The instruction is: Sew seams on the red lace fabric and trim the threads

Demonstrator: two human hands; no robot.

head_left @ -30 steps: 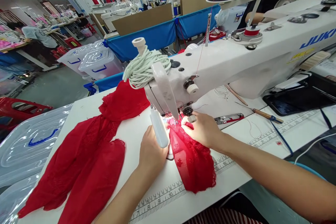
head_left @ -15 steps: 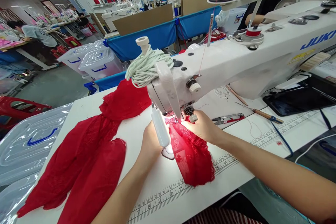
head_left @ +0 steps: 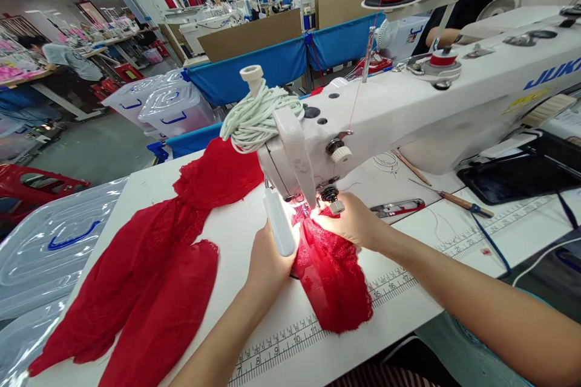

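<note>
A piece of red lace fabric (head_left: pixel 336 284) lies under the presser foot (head_left: pixel 305 208) of a white sewing machine (head_left: pixel 390 103), its loose end hanging toward me over the printed ruler. My right hand (head_left: pixel 361 221) pinches its right side close to the needle, fingertips partly behind the machine's thread knobs. On the left edge, my left hand (head_left: pixel 269 254) grips the same fabric, partly covered by the lit white lamp (head_left: pixel 280 224). The fabric is bunched and wrinkled between both hands. More red fabric (head_left: pixel 149 266) is spread across the table to the left.
Red-handled thread snips (head_left: pixel 399 208), a wooden-handled awl (head_left: pixel 465 202) and a dark tablet (head_left: pixel 517 178) lie right of the machine. Coiled pale cord (head_left: pixel 261 118) hangs on the machine head. Clear lidded boxes (head_left: pixel 63 236) stand left of the table. Another person's arm (head_left: pixel 442 38) shows behind the machine.
My left hand has shifted right and up to the fabric's edge. The flat fabric is now more bunched, and its loose end sits slightly lower. My right hand stays near the needle.
</note>
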